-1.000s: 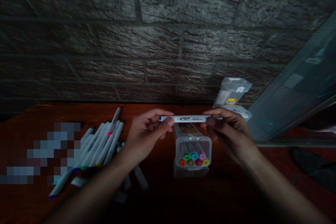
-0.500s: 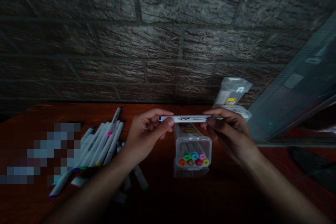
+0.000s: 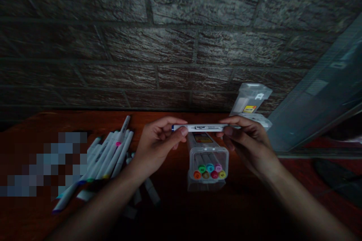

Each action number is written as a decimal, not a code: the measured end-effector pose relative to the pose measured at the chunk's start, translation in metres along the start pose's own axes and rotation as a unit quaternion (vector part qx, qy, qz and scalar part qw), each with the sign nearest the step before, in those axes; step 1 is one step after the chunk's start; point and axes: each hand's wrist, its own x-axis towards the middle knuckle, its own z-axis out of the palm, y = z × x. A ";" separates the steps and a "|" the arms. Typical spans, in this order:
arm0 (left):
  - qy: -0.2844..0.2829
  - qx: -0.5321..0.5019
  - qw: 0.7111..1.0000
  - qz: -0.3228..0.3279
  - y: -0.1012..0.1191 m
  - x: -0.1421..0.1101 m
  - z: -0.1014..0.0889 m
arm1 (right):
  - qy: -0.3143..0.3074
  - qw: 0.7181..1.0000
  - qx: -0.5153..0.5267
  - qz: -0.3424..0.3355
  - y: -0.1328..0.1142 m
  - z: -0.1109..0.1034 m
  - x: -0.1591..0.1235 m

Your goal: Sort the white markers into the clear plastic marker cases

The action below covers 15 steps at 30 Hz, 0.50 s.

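Observation:
A white marker [image 3: 205,127] with black print and a blue end lies level between my two hands. My left hand [image 3: 158,143] pinches its blue end between thumb and fingers. On the other end, the thumb and fingers of my right hand [image 3: 250,139] are closed, partly hiding the tip. Just below and behind the marker, a clear plastic case [image 3: 208,182] lies on its side on the wooden table [image 3: 169,211]. Several markers [image 3: 209,167] with coloured, numbered ends show inside it.
Loose white markers [image 3: 110,154] are heaped left of my left hand. A clear case [image 3: 250,99] stands open at the back right, by the stone-block wall [image 3: 175,45]. A grey metal frame [image 3: 311,94] rises on the right. A pixelated patch hides the far left.

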 end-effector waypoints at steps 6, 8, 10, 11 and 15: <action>-0.001 0.004 1.000 0.005 0.000 0.001 0.000 | 0.000 1.000 -0.001 0.001 0.000 -0.001 0.000; -0.003 -0.001 1.000 0.004 0.000 0.000 0.000 | 0.000 1.000 -0.001 0.000 0.000 -0.001 0.000; -0.003 -0.008 1.000 0.003 0.000 0.000 0.000 | 0.001 1.000 -0.001 0.000 0.000 -0.001 0.000; -0.002 -0.010 1.000 0.004 0.000 0.001 0.000 | 0.002 1.000 -0.001 0.001 0.000 -0.001 0.000; -0.004 -0.007 1.000 0.007 0.000 0.001 0.000 | 0.001 1.000 0.001 0.001 0.000 0.000 0.000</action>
